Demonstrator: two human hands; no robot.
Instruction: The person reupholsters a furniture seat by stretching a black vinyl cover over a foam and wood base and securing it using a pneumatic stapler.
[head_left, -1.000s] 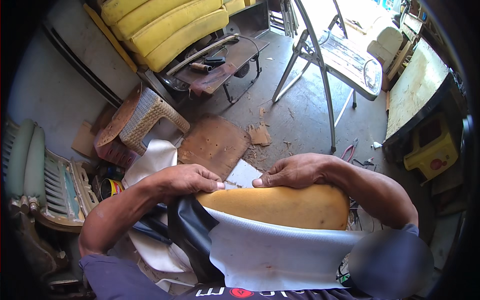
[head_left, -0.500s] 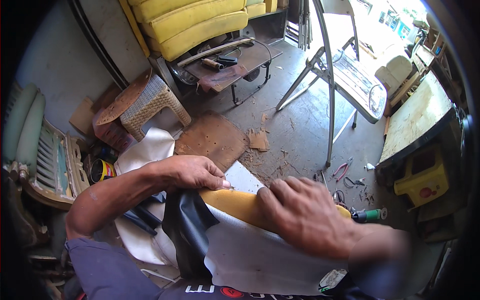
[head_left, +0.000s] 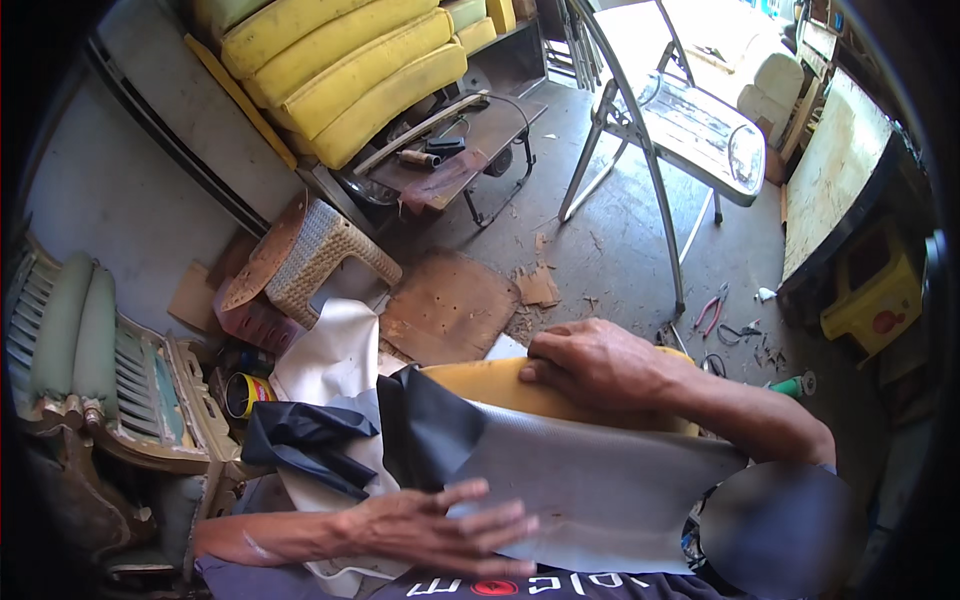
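Note:
A yellow foam pad (head_left: 470, 382) lies in front of me, partly covered by a sheet with a grey underside (head_left: 600, 480). At its left end the sheet folds over to show a black, leather-like face (head_left: 425, 425). My right hand (head_left: 605, 362) rests on the foam's top, its fingers curled down against the pad. Low on the left, my left hand (head_left: 450, 525) is over the grey underside with its fingers spread and holding nothing; whether it touches the sheet I cannot tell.
White material (head_left: 330, 350) and black material (head_left: 310, 440) lie to the left, near a yellow tin (head_left: 245, 395). Beyond are a brown board (head_left: 450, 305), a woven stool (head_left: 325, 260) and a folding chair (head_left: 700, 130). Red-handled pliers (head_left: 713, 310) lie on the floor at right.
My left hand has left the foam's far edge and come down toward me, its fingers now spread. My right hand stays on the foam. The view has shifted.

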